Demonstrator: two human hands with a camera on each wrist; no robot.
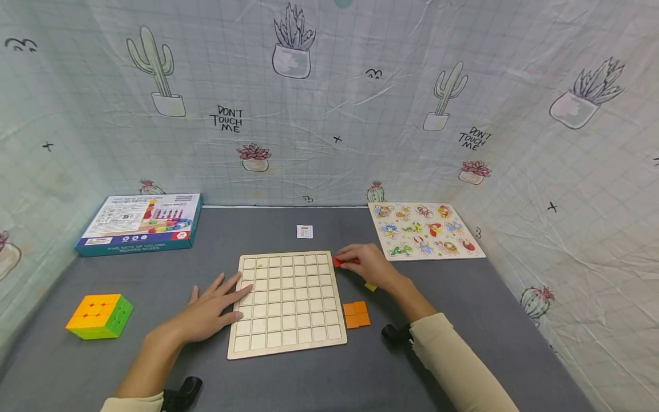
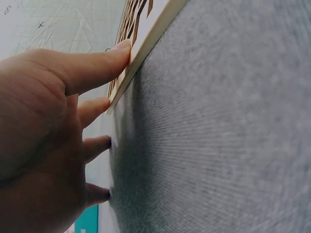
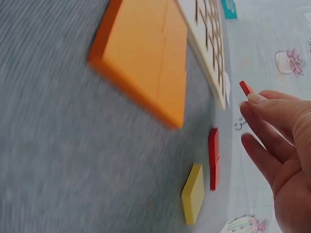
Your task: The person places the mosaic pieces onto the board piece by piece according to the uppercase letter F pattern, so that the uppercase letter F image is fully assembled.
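A pale wooden board with a grid of square cells [image 1: 288, 309] lies on the table. My left hand [image 1: 210, 312] rests at its left edge, fingers spread; in the left wrist view the thumb [image 2: 104, 68] touches the board's rim. At the upper right corner of the board, my right hand [image 1: 372, 266] pinches a small red tile [image 3: 246, 88] between thumb and fingertips, raised off the table. Below it lie red tiles [image 3: 214, 160] and a yellow tile [image 3: 193, 194], partly hidden in the head view. Orange tiles [image 1: 356, 315] lie together beside the board's right edge.
An orange and green puzzle cube [image 1: 99, 316] sits at the left. Behind it lies a teal-edged box [image 1: 141, 223]. A small printed card [image 1: 305, 232] is beyond the board, and a board with cartoon insect pictures [image 1: 427, 230] lies at the back right.
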